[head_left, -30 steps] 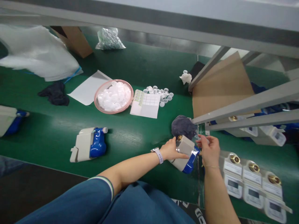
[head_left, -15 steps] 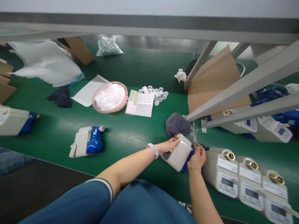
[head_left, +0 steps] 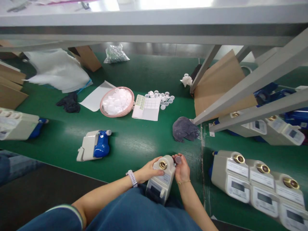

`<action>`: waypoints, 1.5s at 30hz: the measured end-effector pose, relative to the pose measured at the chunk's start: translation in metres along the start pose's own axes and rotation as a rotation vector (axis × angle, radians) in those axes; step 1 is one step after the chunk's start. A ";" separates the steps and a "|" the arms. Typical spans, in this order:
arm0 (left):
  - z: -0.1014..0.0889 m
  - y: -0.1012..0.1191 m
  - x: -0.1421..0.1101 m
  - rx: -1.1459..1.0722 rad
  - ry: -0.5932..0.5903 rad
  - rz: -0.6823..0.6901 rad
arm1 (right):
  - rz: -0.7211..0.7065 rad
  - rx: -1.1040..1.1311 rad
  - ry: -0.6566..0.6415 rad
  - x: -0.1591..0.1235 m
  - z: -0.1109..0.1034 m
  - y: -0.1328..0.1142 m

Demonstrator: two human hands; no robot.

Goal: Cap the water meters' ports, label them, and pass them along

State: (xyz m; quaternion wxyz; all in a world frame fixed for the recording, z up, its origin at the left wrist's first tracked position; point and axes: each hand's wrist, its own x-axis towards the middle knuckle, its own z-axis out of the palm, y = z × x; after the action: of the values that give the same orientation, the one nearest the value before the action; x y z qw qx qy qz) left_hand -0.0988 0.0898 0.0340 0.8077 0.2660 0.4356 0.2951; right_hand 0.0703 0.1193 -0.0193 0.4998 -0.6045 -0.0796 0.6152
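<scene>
A beige water meter (head_left: 161,181) with a brass threaded port and a dark display stands tilted against the front of my body. My left hand (head_left: 149,171) grips its upper left side, thumb across the top near the port. At the meter's upper right, my right hand (head_left: 182,170) pinches a translucent plastic cap (head_left: 178,159) between its fingers. Beyond the hands lies a crumpled grey cloth (head_left: 184,129). Loose caps (head_left: 163,103) are scattered beside an open paper booklet (head_left: 146,108), and a pink basket (head_left: 132,106) holds a heap of similar white caps.
Several finished-looking meters (head_left: 237,176) line the right side. Another meter with a blue body (head_left: 94,146) lies left of me. Slanted grey metal struts (head_left: 240,91) and a cardboard sheet (head_left: 216,85) rise at right. A grey shelf edge (head_left: 154,33) crosses overhead.
The meter has come left and closer to my body, turned so its port and display face up. My right hand has left its blue side and now has a cap.
</scene>
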 end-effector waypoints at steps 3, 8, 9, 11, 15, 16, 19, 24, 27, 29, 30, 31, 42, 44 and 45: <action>-0.019 -0.004 -0.027 0.259 0.132 0.128 | 0.039 -0.028 -0.052 0.001 0.031 0.013; -0.045 0.001 -0.059 0.455 0.213 0.271 | 0.025 -0.127 -0.149 -0.002 0.082 0.026; -0.052 0.002 -0.066 0.469 0.225 0.293 | 0.015 -0.146 -0.163 -0.004 0.090 0.029; -0.066 0.005 -0.079 0.478 0.242 0.336 | 0.000 -0.180 -0.174 -0.008 0.105 0.035; -0.092 0.009 -0.101 0.475 0.213 0.404 | 0.044 -0.241 -0.245 -0.014 0.131 0.050; -0.098 0.011 -0.104 0.471 0.202 0.407 | 0.071 -0.256 -0.289 -0.016 0.138 0.053; -0.110 0.016 -0.110 0.439 0.190 0.383 | 0.141 -0.290 -0.417 -0.024 0.154 0.058; -0.124 0.023 -0.110 0.387 0.163 0.349 | 0.161 -0.320 -0.488 -0.026 0.167 0.059; -0.128 0.026 -0.109 0.390 0.140 0.365 | 0.165 -0.335 -0.475 -0.018 0.169 0.060; -0.131 0.028 -0.106 0.410 0.128 0.370 | 0.175 -0.322 -0.439 -0.013 0.170 0.062; -0.132 0.029 -0.105 0.421 0.120 0.369 | 0.185 -0.313 -0.422 -0.011 0.170 0.062; -0.133 0.031 -0.103 0.433 0.111 0.367 | 0.195 -0.303 -0.410 -0.011 0.170 0.062; -0.135 0.042 -0.083 0.386 0.186 0.273 | 0.136 -0.389 -0.329 -0.001 0.169 0.058; -0.135 0.043 -0.078 0.375 0.205 0.256 | 0.096 -0.474 -0.298 0.006 0.167 0.059; -0.135 0.043 -0.075 0.367 0.213 0.245 | 0.076 -0.527 -0.286 0.009 0.165 0.059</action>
State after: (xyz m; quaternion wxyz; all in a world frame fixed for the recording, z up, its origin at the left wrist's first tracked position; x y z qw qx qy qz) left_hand -0.2589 0.0895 0.0401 0.6537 0.4265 0.5289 0.3333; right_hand -0.0946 0.1804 -0.0245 0.2862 -0.6230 -0.2834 0.6706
